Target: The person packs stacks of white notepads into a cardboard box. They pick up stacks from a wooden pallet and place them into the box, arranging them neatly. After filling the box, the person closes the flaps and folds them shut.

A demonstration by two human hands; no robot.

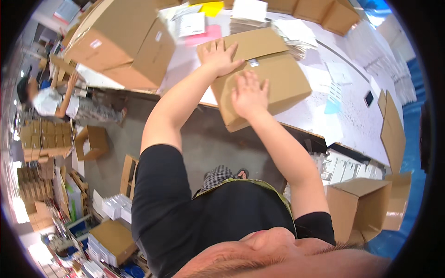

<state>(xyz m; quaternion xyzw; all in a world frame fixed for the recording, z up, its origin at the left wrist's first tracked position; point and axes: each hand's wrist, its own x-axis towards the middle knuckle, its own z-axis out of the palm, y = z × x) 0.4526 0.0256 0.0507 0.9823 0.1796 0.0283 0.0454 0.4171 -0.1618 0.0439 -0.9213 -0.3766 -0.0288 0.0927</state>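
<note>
A brown cardboard box (285, 78) sits near the front edge of a white table (338, 83), its top flaps folded down to a seam between them. Flat on the far flap, toward the left end, lies my left hand (220, 58) with fingers spread. My right hand (251, 95) rests palm down on the near flap, fingers apart. Between and just right of the hands, a small pale label (252, 62) shows at the seam. Neither hand grips anything.
A large carton (123, 41) stands at the table's left. Paper stacks (248, 14) lie behind the box; a phone (369, 98) lies to the right. An opened carton (361, 204) stands at lower right. Another person (60, 99) works at far left beside stacked boxes (46, 139).
</note>
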